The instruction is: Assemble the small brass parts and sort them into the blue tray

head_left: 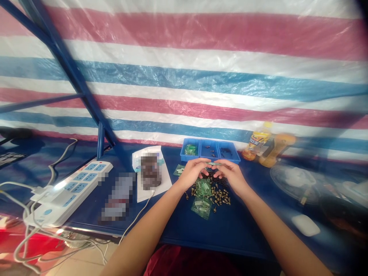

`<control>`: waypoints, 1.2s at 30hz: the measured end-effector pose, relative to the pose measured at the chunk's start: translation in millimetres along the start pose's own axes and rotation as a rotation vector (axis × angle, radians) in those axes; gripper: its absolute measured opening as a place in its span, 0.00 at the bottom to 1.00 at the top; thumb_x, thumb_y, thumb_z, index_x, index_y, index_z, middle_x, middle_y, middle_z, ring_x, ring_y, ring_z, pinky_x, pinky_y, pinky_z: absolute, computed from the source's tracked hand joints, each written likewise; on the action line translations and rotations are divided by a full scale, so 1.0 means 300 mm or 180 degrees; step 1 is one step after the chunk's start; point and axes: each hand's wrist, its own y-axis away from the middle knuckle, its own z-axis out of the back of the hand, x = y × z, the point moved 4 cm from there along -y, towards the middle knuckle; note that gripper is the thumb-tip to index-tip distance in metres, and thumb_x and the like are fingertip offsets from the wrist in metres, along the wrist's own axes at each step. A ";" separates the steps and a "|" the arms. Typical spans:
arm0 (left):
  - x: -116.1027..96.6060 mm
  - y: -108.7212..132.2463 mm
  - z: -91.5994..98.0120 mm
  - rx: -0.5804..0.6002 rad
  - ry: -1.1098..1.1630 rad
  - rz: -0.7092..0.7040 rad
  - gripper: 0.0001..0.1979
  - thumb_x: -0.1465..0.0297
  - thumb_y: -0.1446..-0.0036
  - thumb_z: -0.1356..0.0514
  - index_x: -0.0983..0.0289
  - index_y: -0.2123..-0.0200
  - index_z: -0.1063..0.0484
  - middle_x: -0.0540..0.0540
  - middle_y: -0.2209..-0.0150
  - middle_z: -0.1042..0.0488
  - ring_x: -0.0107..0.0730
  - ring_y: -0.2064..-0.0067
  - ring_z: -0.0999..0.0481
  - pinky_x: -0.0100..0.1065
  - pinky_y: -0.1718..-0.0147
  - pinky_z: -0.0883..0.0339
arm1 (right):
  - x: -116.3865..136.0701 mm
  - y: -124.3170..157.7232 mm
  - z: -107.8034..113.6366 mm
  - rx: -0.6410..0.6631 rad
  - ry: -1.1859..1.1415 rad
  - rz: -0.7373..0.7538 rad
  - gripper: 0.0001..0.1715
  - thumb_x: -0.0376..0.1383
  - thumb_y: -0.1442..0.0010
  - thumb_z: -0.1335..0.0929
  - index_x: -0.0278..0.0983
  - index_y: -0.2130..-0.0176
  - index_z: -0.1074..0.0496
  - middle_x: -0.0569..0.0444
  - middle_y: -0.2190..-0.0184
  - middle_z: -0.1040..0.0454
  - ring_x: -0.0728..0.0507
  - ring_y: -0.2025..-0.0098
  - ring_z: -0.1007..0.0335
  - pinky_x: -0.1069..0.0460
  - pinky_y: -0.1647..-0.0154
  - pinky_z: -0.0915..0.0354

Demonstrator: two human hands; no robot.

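My left hand and my right hand are raised over the table, fingertips close together. Between them they pinch a thin pale-green item, seen edge-on; its kind is too small to tell. Below lie small brass-coloured metal parts in a loose pile, with darker ones partly hidden behind the hands. Small clear green-tinted bags with pale pieces inside lie among them, one bag at the near side. Just behind my hands stands a blue three-compartment tray, with green bags in its left section and small dark parts in the others.
A white power strip with cables lies at left. Beside it are a blurred-out object and a white sheet under another. Two drink bottles stand back right, near a clear round lid and a white case.
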 end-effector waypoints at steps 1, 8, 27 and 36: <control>-0.006 -0.001 0.007 -0.0013 0.0118 -0.0007 0.17 0.63 0.41 0.44 0.65 0.53 0.24 0.59 0.59 0.21 0.29 0.69 0.24 0.27 0.75 0.38 | 0.003 -0.001 0.001 0.0046 -0.0012 0.0023 0.19 0.41 0.46 0.30 0.39 0.54 0.27 0.52 0.63 0.22 0.47 0.73 0.27 0.52 0.71 0.37; -0.047 -0.017 0.146 -0.1043 0.0191 -0.0432 0.22 0.61 0.41 0.46 0.67 0.50 0.25 0.61 0.55 0.21 0.31 0.69 0.23 0.28 0.75 0.35 | -0.006 -0.020 0.055 0.0190 0.0703 0.0111 0.26 0.36 0.46 0.36 0.38 0.47 0.30 0.59 0.72 0.29 0.50 0.79 0.41 0.53 0.76 0.43; -0.045 0.022 0.033 -0.0677 -0.2633 -0.0998 0.14 0.70 0.39 0.47 0.57 0.57 0.23 0.49 0.62 0.19 0.35 0.63 0.22 0.32 0.61 0.33 | 0.002 0.021 0.027 0.0908 0.3422 0.0491 0.13 0.39 0.43 0.33 0.44 0.60 0.21 0.58 0.77 0.29 0.46 0.73 0.34 0.53 0.74 0.49; -0.044 0.031 0.007 -0.0451 -0.2793 -0.1057 0.14 0.71 0.38 0.48 0.57 0.56 0.23 0.49 0.60 0.19 0.35 0.61 0.22 0.31 0.63 0.34 | -0.021 0.015 0.001 0.1044 0.3513 0.0751 0.15 0.39 0.37 0.36 0.48 0.56 0.21 0.56 0.73 0.27 0.45 0.69 0.32 0.52 0.71 0.48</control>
